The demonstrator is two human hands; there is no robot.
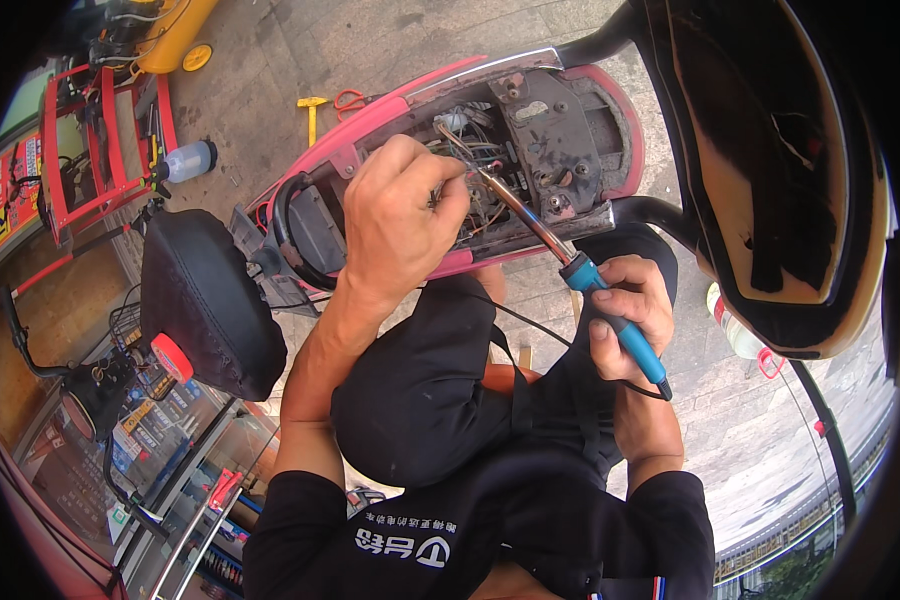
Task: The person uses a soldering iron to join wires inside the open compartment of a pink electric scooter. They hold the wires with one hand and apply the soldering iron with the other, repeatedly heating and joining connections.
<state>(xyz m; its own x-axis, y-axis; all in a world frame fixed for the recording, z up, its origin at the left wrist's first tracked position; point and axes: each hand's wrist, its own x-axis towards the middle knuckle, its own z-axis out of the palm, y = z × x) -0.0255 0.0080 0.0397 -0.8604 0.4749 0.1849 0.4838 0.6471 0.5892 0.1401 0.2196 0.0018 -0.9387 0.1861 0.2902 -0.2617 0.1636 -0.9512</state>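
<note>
My left hand [402,215] reaches into the open body of a pink scooter [390,105] and pinches a bundle of thin wires [457,150] between its fingertips. My right hand [625,315] grips the blue handle of a soldering iron [610,305]. Its metal shaft runs up and to the left, and the tip sits at the wires just beside my left fingers. A black cord trails from the handle's lower end. The compartment shows a dark metal bracket [560,130] and more tangled wiring.
The raised scooter seat [770,170] stands at the right, underside showing. A black padded seat [205,290] is at the left. On the paving lie a yellow tool [311,110], red scissors [348,99] and a plastic bottle [188,160]. A red rack [100,150] stands far left.
</note>
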